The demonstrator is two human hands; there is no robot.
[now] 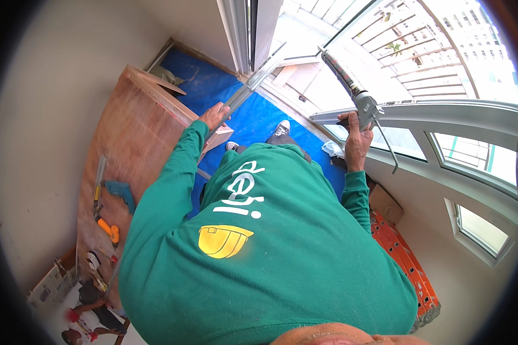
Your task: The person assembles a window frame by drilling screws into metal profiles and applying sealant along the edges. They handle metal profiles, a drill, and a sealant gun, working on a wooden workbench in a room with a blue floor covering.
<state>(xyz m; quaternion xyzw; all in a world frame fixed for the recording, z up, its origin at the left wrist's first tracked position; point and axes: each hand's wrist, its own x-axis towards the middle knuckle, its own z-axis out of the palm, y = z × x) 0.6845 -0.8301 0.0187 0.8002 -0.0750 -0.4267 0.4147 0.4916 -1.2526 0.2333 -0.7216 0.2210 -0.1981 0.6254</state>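
My left hand [214,117] is closed around a long, slim grey metal profile [250,86], which slants up and away toward the doorway. In my right hand [357,146] is a grey caulking gun [367,108], gripped by its handle. The dark cartridge [342,72] in the gun points up and to the left, its tip beside the edge of a glass panel. A bent metal rod [388,146] trails from the gun's back end. The profile and the gun are apart from each other.
To the left, a wooden worktop [138,126] bears a teal power tool [121,192] and an orange-handled tool [106,228]. Blue sheeting [198,75] covers the floor. White window frames [472,118] run along the right, above an orange ladder [406,264]. Another person [95,310] shows at lower left.
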